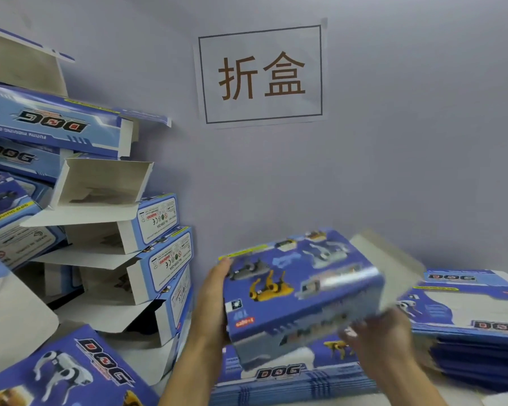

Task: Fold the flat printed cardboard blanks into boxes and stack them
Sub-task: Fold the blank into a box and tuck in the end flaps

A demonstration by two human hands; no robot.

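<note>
A blue printed box with toy-dog pictures is raised in front of me, formed into a block, its right end flap open and blurred. My left hand lies flat against the box's left end, fingers straight. My right hand grips the box's lower right corner from below. Under the box lies a pile of flat blanks printed "DOG". A second pile of flat blanks sits to the right. Folded boxes are stacked at the left against the wall.
The left stack leans unevenly, with open white flaps sticking out toward me. Another printed box lies at the bottom left. A grey wall with a paper sign stands close behind everything.
</note>
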